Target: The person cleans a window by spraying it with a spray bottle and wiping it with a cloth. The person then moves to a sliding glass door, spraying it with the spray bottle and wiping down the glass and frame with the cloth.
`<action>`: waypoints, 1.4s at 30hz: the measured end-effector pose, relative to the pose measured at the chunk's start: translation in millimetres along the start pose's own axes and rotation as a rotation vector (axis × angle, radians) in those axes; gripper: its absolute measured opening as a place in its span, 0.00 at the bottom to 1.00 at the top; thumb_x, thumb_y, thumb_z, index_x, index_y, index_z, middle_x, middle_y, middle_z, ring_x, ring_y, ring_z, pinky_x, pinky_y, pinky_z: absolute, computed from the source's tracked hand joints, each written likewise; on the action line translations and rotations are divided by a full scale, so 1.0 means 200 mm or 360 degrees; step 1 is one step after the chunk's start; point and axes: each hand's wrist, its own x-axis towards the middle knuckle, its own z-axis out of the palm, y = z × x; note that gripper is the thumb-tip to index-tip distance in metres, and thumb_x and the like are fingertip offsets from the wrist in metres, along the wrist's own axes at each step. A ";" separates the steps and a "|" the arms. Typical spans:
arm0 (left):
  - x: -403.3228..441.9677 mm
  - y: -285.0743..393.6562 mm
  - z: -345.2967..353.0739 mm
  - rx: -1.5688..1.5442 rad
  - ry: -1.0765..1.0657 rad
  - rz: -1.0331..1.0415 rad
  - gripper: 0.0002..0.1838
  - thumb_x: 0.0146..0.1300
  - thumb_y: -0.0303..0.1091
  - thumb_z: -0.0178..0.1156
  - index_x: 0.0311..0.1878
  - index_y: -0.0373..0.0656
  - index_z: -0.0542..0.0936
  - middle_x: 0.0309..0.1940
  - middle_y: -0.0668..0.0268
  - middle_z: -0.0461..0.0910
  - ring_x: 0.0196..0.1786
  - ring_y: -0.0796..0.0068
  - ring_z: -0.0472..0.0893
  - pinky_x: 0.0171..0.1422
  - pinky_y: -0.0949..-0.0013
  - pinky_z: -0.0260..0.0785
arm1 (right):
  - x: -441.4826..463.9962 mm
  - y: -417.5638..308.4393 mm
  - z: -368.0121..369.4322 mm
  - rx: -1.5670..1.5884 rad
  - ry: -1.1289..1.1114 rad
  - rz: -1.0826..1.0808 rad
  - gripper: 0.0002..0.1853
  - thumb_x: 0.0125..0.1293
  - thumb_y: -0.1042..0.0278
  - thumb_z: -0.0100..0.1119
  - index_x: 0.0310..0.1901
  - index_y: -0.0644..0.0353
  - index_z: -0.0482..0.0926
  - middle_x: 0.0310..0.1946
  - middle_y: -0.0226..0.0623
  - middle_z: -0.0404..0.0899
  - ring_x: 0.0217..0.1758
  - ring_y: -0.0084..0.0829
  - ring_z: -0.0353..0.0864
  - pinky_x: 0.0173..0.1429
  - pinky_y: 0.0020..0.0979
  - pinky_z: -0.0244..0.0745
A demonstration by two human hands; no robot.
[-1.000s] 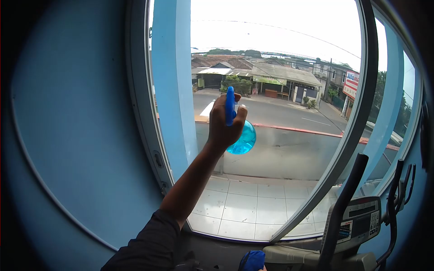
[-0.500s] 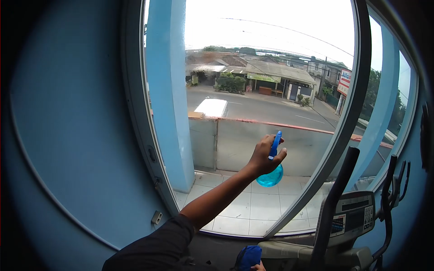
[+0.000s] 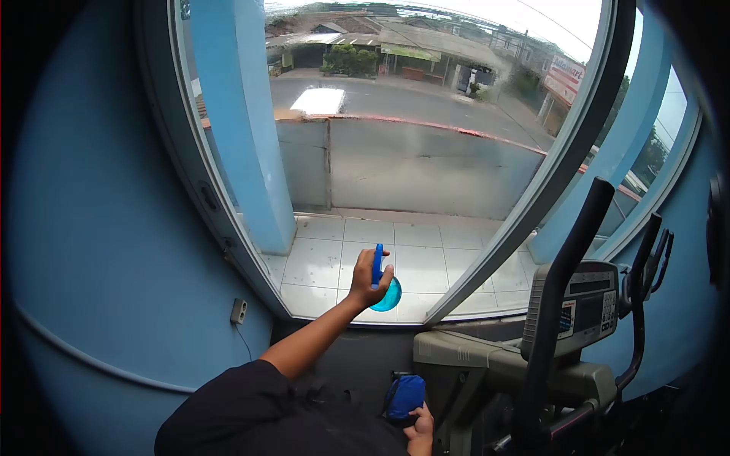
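My left hand [image 3: 368,280] reaches out toward the glass door pane [image 3: 426,175], fingers wrapped around the blue trigger head of a spray bottle. The round, clear bottle [image 3: 388,295] with turquoise liquid hangs below the hand. Low in the view, close to my body, my right hand [image 3: 419,430] has its fingers closed against the lower edge of a blue fabric item [image 3: 406,397] with dark edging; its exact kind is unclear. The upper part of the pane looks wet and streaked, blurring the street behind it.
An elliptical machine's console [image 3: 582,304] and black handlebar [image 3: 566,289] stand close on the right. On the left are a blue wall [image 3: 91,228] and a power socket [image 3: 239,311] with a cable. Beyond the glass lie a tiled balcony [image 3: 418,254] and a low wall [image 3: 426,167].
The view has tilted downward. My left hand, with the spray bottle, now appears lower and further left. More of the blue fabric item and my right hand shows. The glass looks more smeared.
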 end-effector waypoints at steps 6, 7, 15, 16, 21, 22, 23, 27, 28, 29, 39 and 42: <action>-0.78 -0.78 -0.32 0.0335 0.0204 -0.0557 0.19 0.55 0.29 0.60 0.52 0.38 0.80 0.44 0.51 0.78 0.47 0.50 0.80 0.54 0.57 0.74 | 0.02 -0.08 0.26 -0.0258 0.0027 0.0195 0.42 0.42 0.83 0.44 0.68 0.70 0.68 0.57 0.46 0.78 0.61 0.44 0.78 0.66 0.40 0.75; -0.89 -0.89 -0.37 0.0403 0.0252 -0.0604 0.20 0.53 0.28 0.60 0.52 0.38 0.80 0.44 0.51 0.77 0.46 0.49 0.80 0.53 0.57 0.74 | 0.04 -0.07 0.26 -0.0375 0.0058 0.0231 0.42 0.42 0.83 0.44 0.68 0.70 0.69 0.56 0.44 0.79 0.59 0.41 0.79 0.64 0.36 0.75; -1.26 -1.14 -0.36 0.0383 0.0082 -0.0964 0.11 0.50 0.26 0.57 0.40 0.41 0.78 0.38 0.53 0.74 0.40 0.45 0.78 0.46 0.50 0.73 | 0.18 0.06 0.13 -0.0828 0.0248 0.0581 0.40 0.45 0.86 0.45 0.67 0.67 0.71 0.50 0.33 0.82 0.49 0.27 0.80 0.50 0.22 0.73; -1.27 -1.12 -0.30 0.0341 0.0036 -0.0893 0.15 0.50 0.26 0.58 0.44 0.41 0.80 0.39 0.53 0.75 0.41 0.46 0.78 0.48 0.52 0.74 | 0.19 0.07 0.11 -0.0827 0.0239 0.0596 0.39 0.45 0.87 0.45 0.67 0.67 0.71 0.50 0.33 0.82 0.49 0.27 0.81 0.50 0.21 0.73; -1.15 -0.94 0.08 0.0007 -0.0173 -0.0679 0.20 0.55 0.29 0.62 0.52 0.37 0.79 0.46 0.51 0.77 0.48 0.48 0.81 0.54 0.56 0.75 | 0.13 0.09 0.12 -0.0797 0.0243 0.0522 0.40 0.43 0.85 0.44 0.66 0.69 0.70 0.55 0.44 0.80 0.58 0.38 0.81 0.64 0.33 0.75; -1.12 -0.90 0.17 -0.0069 -0.0195 -0.0592 0.21 0.56 0.29 0.63 0.54 0.36 0.78 0.47 0.51 0.77 0.49 0.48 0.81 0.54 0.57 0.75 | 0.12 0.09 0.11 -0.0792 0.0255 0.0500 0.40 0.43 0.85 0.44 0.66 0.70 0.70 0.55 0.44 0.80 0.58 0.38 0.81 0.64 0.33 0.75; -1.07 -0.85 0.26 -0.0156 -0.0252 -0.0616 0.17 0.60 0.30 0.62 0.52 0.37 0.78 0.44 0.52 0.77 0.46 0.49 0.80 0.54 0.56 0.74 | 0.10 0.08 0.10 -0.0789 0.0263 0.0485 0.40 0.43 0.85 0.43 0.66 0.70 0.70 0.56 0.44 0.80 0.58 0.38 0.81 0.64 0.33 0.75; -0.99 -0.75 0.48 -0.0112 -0.0337 -0.0639 0.09 0.59 0.29 0.58 0.42 0.37 0.75 0.38 0.50 0.70 0.41 0.43 0.75 0.48 0.48 0.71 | 0.04 0.07 0.09 -0.0617 0.0317 0.0436 0.40 0.43 0.85 0.43 0.67 0.70 0.69 0.57 0.45 0.80 0.59 0.39 0.80 0.65 0.34 0.75; -1.01 -0.76 0.50 -0.0107 -0.0317 -0.0677 0.09 0.59 0.29 0.58 0.42 0.37 0.75 0.38 0.50 0.70 0.41 0.43 0.75 0.48 0.48 0.71 | 0.03 0.07 0.09 -0.0537 0.0323 0.0430 0.41 0.44 0.86 0.43 0.67 0.70 0.69 0.56 0.44 0.80 0.58 0.37 0.81 0.63 0.33 0.76; -1.04 -0.78 0.51 -0.0098 -0.0296 -0.0718 0.09 0.59 0.29 0.58 0.41 0.37 0.75 0.38 0.49 0.70 0.41 0.44 0.75 0.48 0.48 0.71 | 0.02 0.08 0.10 -0.0458 0.0328 0.0429 0.41 0.44 0.87 0.43 0.68 0.69 0.68 0.56 0.43 0.81 0.57 0.35 0.82 0.61 0.31 0.77; -1.64 -1.24 -0.02 0.0328 -0.0172 -0.1029 0.18 0.61 0.30 0.61 0.54 0.38 0.78 0.49 0.51 0.76 0.53 0.47 0.79 0.59 0.53 0.72 | 0.09 0.37 -0.13 -0.0619 0.0363 0.0660 0.41 0.42 0.86 0.43 0.67 0.70 0.68 0.57 0.45 0.80 0.60 0.40 0.81 0.65 0.33 0.75; -1.75 -1.49 -0.19 0.0490 -0.0246 -0.1224 0.14 0.60 0.31 0.62 0.49 0.39 0.79 0.45 0.51 0.77 0.49 0.47 0.79 0.55 0.52 0.72 | 0.15 0.46 -0.09 -0.0640 0.0401 0.0710 0.40 0.45 0.88 0.42 0.67 0.69 0.70 0.55 0.40 0.81 0.55 0.32 0.82 0.57 0.26 0.75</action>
